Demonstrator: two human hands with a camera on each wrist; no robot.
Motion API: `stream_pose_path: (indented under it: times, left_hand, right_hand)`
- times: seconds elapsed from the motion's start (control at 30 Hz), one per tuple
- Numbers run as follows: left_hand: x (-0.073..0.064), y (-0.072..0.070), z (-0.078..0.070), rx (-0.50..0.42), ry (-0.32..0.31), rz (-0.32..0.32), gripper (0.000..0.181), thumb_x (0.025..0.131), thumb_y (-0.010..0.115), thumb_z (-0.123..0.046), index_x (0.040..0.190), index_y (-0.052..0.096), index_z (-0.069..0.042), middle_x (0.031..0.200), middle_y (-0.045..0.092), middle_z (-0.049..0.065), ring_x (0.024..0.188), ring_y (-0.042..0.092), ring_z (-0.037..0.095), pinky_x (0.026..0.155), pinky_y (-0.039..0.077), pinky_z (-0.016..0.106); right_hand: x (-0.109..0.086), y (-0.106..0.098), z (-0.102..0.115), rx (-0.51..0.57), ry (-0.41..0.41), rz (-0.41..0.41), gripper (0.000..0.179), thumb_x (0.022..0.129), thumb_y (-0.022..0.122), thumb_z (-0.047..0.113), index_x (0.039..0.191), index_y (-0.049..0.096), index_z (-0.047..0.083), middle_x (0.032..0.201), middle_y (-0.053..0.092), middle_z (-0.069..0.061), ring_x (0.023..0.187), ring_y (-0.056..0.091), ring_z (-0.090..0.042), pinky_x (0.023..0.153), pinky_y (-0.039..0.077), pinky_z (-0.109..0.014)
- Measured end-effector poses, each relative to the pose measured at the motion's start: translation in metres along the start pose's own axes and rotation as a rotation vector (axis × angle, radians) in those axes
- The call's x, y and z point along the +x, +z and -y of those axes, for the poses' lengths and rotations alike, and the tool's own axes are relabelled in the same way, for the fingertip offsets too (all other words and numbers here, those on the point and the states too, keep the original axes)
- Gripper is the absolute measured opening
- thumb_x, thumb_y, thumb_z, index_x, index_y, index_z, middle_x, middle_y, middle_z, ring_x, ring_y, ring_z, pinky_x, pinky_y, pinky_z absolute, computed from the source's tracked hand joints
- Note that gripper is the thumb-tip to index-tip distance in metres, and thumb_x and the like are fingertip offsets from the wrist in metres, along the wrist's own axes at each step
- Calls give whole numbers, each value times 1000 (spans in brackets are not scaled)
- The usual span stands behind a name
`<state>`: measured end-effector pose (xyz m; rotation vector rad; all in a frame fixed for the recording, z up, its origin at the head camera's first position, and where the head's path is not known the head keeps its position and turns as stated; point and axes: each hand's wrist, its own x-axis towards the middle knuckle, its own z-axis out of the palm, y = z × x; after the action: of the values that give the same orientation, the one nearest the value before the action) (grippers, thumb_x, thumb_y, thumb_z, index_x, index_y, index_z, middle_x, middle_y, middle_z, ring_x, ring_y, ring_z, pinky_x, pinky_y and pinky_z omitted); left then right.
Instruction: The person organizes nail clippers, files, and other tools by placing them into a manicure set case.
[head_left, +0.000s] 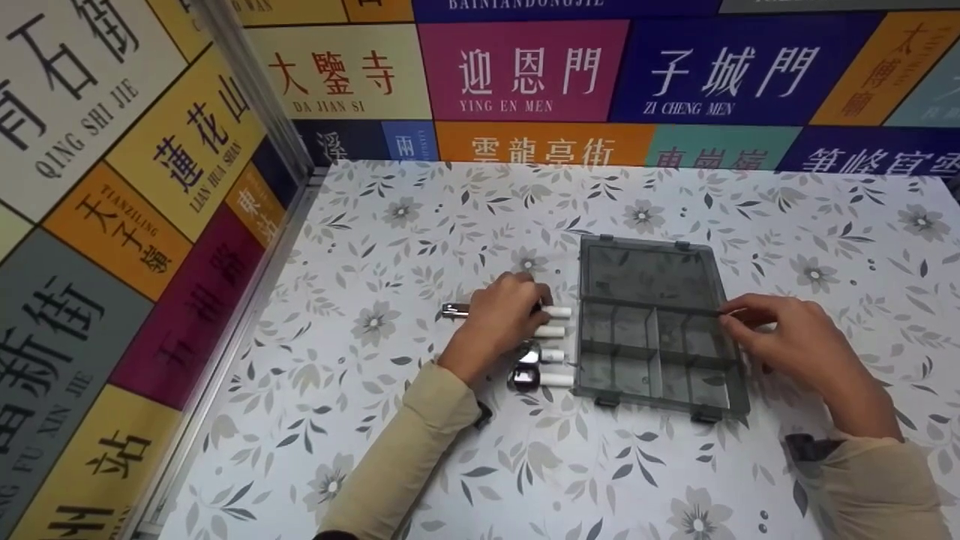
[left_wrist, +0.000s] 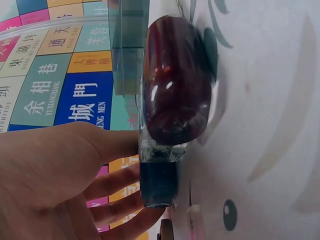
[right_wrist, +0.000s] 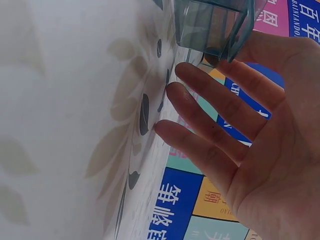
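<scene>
In the head view a grey see-through compartment box lies on the table. My right hand pinches its right edge between thumb and forefinger; in the right wrist view the other fingers spread loosely beside it. Along the box's left side lie several nail polish bottles with white caps, side by side. My left hand has its fingers curled round the farthest bottle, mostly hidden by the hand. A dark red bottle lies nearest in the left wrist view, with a dark blue one beyond it.
A nail clipper lies left of my left hand. The table has a floral cover. Printed panels stand along its back and left sides.
</scene>
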<state>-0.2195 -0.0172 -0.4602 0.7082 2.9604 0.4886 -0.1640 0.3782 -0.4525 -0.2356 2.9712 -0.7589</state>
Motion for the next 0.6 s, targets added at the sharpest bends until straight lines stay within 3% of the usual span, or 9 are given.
stream_pose_path:
  times: [0.43, 0.6]
  left_hand:
    - [-1, 1, -2, 8, 41, -51, 17, 105, 71, -23, 121, 76, -20, 116, 72, 5, 110, 70, 27, 80, 66, 49]
    - [-2, -3, -6, -7, 59, -77, 18, 106, 70, -24, 123, 76, -22, 114, 70, 4, 112, 69, 25, 81, 66, 47]
  right_hand:
    - [-1, 1, -3, -3, 11, -8, 33, 107, 67, 45, 127, 79, 22, 118, 82, -13, 112, 76, -45, 86, 54, -55]
    - [-1, 0, -3, -3, 7, -14, 32, 107, 67, 44, 128, 78, 22, 118, 82, -12, 112, 75, -45, 88, 53, -58]
